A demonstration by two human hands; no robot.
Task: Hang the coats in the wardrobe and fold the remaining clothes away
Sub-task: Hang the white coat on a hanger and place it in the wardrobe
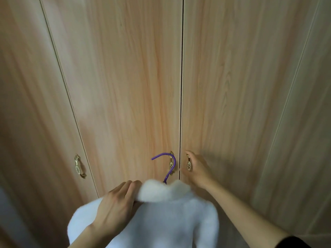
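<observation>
White coat [161, 217], closed wardrobe doors [125, 86] ahead

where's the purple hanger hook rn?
Head view, bottom centre: the purple hanger hook sticks up from the white coat's collar, crossing the middle door handle, just left of the right hand.

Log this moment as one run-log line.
left hand: holds white coat on purple hanger | right hand: grips door handle | wardrobe doors: closed

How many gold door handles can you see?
3: one handle on the left door, one behind the purple hanger hook, one at the right hand. More may be out of view.
</observation>
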